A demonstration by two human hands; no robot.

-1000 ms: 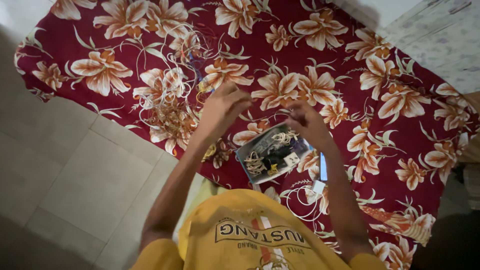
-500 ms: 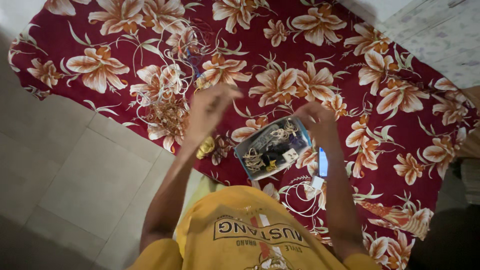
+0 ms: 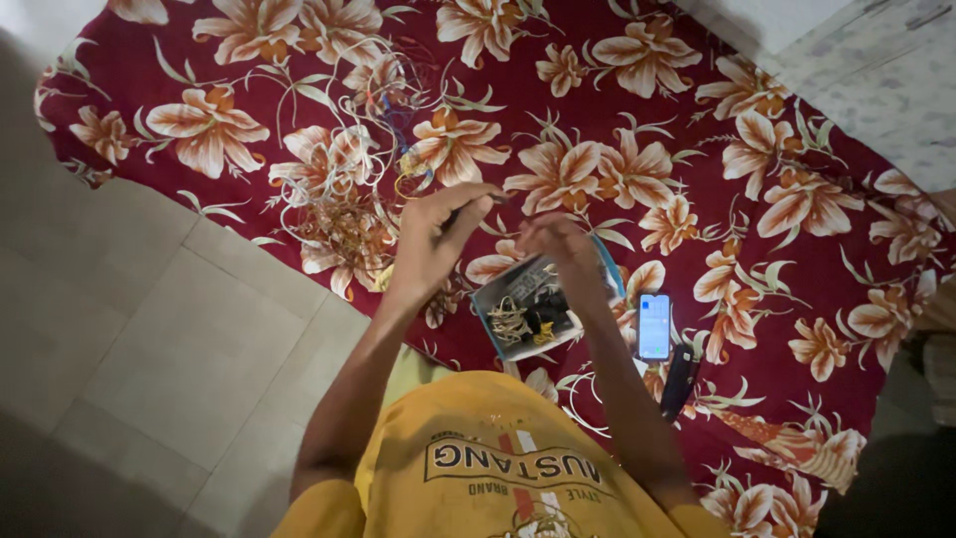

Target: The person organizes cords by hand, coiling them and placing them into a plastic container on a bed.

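My left hand (image 3: 433,239) is raised above the red floral bedsheet (image 3: 697,120) and pinches a thin dark cable (image 3: 476,206) between thumb and fingers. My right hand (image 3: 556,244) hovers just right of it, over the far end of a small open box (image 3: 518,314), with its fingers bunched at the cable's other end. The box holds coiled pale cables, a yellow piece and a white plug. How much cable hangs between my hands is hard to make out.
A tangle of pale and coloured wires (image 3: 339,199) lies on the sheet to the left. A phone with a lit screen (image 3: 654,326) and a dark slim object (image 3: 680,379) lie right of the box. Tiled floor (image 3: 149,349) runs along the bed's left edge.
My right hand moved left from the box's right edge to meet my left hand, uncovering the phone and the dark object. My left hand now pinches a cable.
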